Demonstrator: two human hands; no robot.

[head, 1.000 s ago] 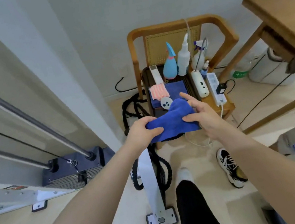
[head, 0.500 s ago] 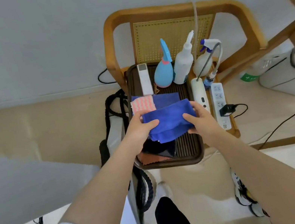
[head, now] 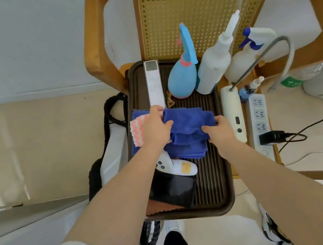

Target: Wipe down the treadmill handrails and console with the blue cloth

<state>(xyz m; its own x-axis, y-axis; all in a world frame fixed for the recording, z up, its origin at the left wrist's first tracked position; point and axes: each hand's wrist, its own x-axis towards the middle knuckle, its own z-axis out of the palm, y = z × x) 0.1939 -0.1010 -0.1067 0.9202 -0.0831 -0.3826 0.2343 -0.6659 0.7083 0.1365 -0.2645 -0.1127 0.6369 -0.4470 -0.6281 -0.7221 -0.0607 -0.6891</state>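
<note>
A wooden chair (head: 96, 53) with a cane back is seen from above, and a dark ribbed tray (head: 219, 176) is carried on its seat. No treadmill handrail or console can be identified in this view, so the surface to be wiped is judged to lie outside the frame. Spray bottles (head: 214, 65) are stood at the tray's far end. The blue cloth (head: 190, 130) is bunched over the middle of the tray, its long axis running left to right between the hands. Its left end is pinched by the left hand (head: 156, 128), thumb on top; its right edge is gripped by the curled fingers of the right hand (head: 219, 131). Neither hand is nearer: the cloth is shared equally.
</note>
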